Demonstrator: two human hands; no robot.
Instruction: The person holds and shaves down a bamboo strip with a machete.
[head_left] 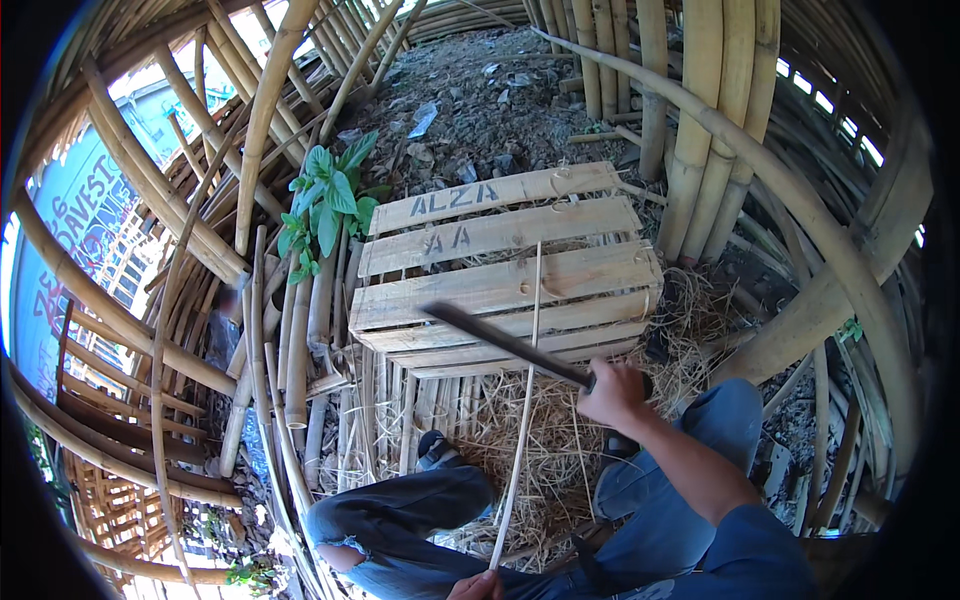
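Note:
My right hand [613, 394] is closed around the dark handle of a machete [490, 340], whose long blade points up and left. The blade crosses the picture in front of a thin pale bamboo strip [517, 452]; whether the two touch I cannot tell. At the lower edge my left hand [476, 587], only partly in view, grips the near end of that strip. The strip slants away from me, and its far end overlaps a slatted wooden crate [450, 307]. This crate lies in front of me with dark lettering on its upper slats.
Bamboo shavings [560, 480] litter the ground between my bent legs. Thick bamboo poles [715, 130] stand at the right, and a curved pole [800, 200] arches across there. A leafy green plant [328, 200] grows left of the crate. More bamboo poles [300, 350] lie at the left.

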